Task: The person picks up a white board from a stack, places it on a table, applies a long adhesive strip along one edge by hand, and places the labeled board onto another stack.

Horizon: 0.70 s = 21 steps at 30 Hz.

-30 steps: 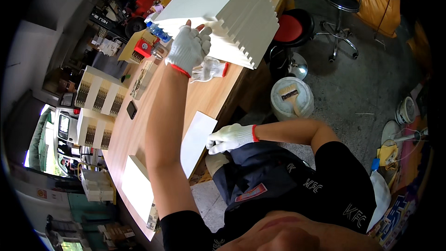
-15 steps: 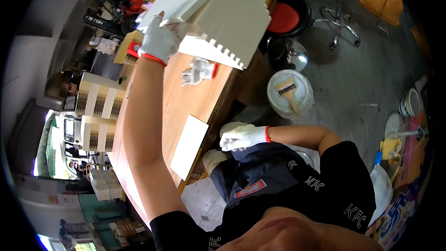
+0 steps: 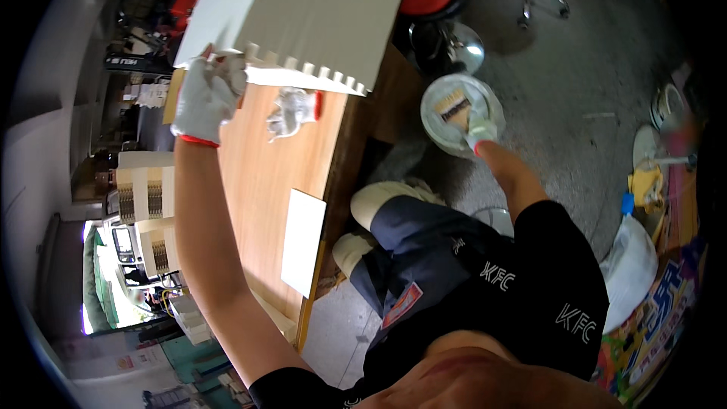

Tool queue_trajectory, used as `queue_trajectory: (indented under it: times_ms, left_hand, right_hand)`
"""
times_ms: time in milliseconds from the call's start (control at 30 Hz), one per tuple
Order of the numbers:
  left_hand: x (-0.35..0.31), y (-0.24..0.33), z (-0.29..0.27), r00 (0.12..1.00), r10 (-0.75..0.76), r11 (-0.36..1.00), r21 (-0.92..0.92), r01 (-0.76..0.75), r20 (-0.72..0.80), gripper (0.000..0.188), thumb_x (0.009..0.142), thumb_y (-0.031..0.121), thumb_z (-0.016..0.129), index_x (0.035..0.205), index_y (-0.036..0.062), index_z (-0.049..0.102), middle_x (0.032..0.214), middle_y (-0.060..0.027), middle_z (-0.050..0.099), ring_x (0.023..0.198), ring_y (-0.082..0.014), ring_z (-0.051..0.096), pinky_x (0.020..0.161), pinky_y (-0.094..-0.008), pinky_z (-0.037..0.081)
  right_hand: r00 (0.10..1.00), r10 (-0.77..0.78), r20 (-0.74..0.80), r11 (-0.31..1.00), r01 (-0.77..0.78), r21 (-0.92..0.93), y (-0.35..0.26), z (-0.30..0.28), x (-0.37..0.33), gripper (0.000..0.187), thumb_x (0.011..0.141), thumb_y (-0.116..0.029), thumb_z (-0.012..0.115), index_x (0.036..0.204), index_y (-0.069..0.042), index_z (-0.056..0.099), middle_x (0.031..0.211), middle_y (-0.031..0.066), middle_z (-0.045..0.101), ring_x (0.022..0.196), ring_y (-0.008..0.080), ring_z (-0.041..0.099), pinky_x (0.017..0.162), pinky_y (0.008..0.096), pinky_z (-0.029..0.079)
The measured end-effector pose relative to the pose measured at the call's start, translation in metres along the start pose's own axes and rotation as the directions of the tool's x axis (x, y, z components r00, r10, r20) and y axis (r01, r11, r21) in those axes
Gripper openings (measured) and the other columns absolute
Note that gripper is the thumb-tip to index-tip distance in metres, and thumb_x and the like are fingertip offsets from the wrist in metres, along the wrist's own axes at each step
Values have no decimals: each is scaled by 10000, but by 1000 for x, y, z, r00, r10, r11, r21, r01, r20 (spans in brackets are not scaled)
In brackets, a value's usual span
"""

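The white finger-jointed panel assembly rests tilted on the far end of the wooden table. The gloved left hand grips its near lower corner, fingers closed. The gloved right hand closes on the brush handle over the white bucket on the floor. A spare glove lies just beside the assembly.
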<state>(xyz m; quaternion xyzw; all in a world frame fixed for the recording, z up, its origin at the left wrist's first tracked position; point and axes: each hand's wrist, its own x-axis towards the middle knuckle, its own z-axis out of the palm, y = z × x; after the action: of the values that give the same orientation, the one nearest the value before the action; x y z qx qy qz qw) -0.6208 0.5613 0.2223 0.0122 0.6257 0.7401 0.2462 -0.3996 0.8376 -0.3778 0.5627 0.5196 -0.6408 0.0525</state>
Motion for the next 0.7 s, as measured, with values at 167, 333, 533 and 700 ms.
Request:
queue_trajectory:
  times_ms: [167, 333, 533, 700]
  left_hand:
    - [-10, -5, -29, 996, -22, 1000, 13, 23, -84, 230, 1006, 247, 472, 1121, 55, 524, 926, -175, 656, 734, -262, 654, 583, -334, 577]
    - [-18, -10, -16, 992, 57, 998, 40, -53, -115, 239, 1016, 246, 450, 1078, 22, 503, 963, -161, 656, 737, -245, 663, 584, -315, 593]
    - [-19, -14, 0, 988, 98, 990, 117, -83, -122, 259, 1018, 210, 421, 1168, 12, 496, 1056, -203, 660, 755, -243, 675, 592, -291, 613]
    - [-14, -10, -6, 999, 35, 999, 0, -35, -21, 233, 1006, 228, 464, 1035, 5, 528, 898, -159, 638, 689, -254, 611, 569, -330, 557]
  right_hand:
    - [761, -619, 194, 465, 554, -690, -14, 37, -52, 619, 971, -416, 484, 1495, -124, 330, 1197, 219, 649, 1106, 416, 616, 963, 460, 469]
    - [672, -579, 462, 801, 576, 164, -144, -13, -184, 488, 992, -245, 447, 1463, -127, 410, 789, 31, 536, 586, 134, 483, 517, 285, 358]
    - [300, -911, 282, 412, 650, 639, -335, -45, -309, 488, 1016, -221, 447, 1493, -147, 377, 737, 5, 520, 460, 45, 380, 378, 207, 292]
    - [306, -938, 164, 345, 769, 538, -368, 2, -336, 478, 990, -193, 517, 1456, -184, 410, 823, 13, 540, 535, 78, 472, 448, 239, 403]
